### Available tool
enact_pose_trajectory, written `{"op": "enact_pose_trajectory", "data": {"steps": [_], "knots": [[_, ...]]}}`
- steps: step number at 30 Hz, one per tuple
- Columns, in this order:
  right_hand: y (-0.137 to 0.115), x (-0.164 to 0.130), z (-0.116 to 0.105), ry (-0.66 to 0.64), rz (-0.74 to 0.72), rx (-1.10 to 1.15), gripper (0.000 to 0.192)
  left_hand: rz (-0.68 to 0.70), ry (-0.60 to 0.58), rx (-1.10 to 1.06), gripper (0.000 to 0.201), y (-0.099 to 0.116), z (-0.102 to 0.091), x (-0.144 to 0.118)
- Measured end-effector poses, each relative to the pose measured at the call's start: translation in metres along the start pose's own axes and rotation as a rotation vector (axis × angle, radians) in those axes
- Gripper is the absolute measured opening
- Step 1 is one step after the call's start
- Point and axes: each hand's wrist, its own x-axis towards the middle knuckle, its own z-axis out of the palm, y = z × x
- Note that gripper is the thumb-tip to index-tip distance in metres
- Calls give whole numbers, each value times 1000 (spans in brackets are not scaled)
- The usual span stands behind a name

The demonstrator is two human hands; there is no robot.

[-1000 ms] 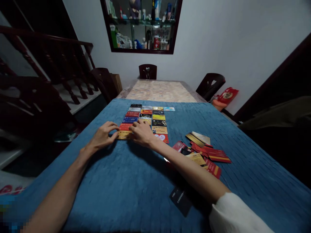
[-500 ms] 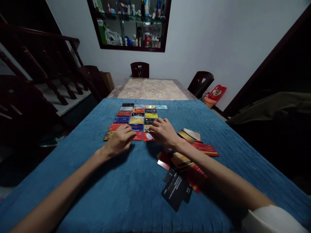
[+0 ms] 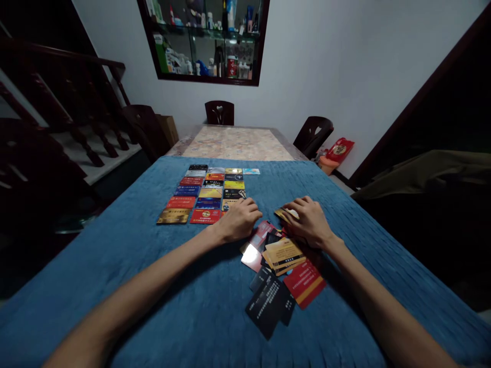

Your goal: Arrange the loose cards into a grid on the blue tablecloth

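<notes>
My left hand (image 3: 241, 220) hovers at the right end of the nearest row of laid-out cards, its fingers curled together; whatever they may hold is hidden. Part of the bottom card of the third column lies behind it. At the far side of the loose pile, my right hand (image 3: 309, 221) has its bent fingers closed on a gold card (image 3: 287, 213). Between and below the hands the pile spreads out: a tan card (image 3: 286, 253), a red card (image 3: 305, 283), a shiny pale card (image 3: 252, 257) and a black card (image 3: 264, 309) overlap.
Columns of cards, among them a red card (image 3: 206, 216) and a brown-gold card (image 3: 173, 215), lie on the blue cloth (image 3: 161, 286). A light blue card (image 3: 251, 171) begins another column. Beyond are the bare tabletop (image 3: 233, 142) and a dark chair (image 3: 313, 135).
My right hand has left the third column and moved right onto the pile. My left hand has shifted right, from the second column to the third, uncovering the red and brown-gold cards.
</notes>
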Motion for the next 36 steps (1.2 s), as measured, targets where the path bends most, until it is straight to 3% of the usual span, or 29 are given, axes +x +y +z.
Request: {"op": "enact_pose_trajectory", "data": {"steps": [5, 10, 16, 27, 36], "knots": [[14, -6, 4, -64, 82, -23, 32, -25, -85, -59, 21, 0, 15, 34], [19, -10, 3, -146, 87, -27, 35, -28, -171, -169, 34, 0, 33, 63], [21, -12, 0, -210, 71, -8, 36, 27, -261, -249, 43, 1, 51, 82], [22, -13, -2, -227, 49, 32, 35, 95, -192, -261, 23, -2, 54, 77], [26, -13, -8, -213, 32, 75, 28, 68, -75, -307, 25, -12, 49, 77]]}}
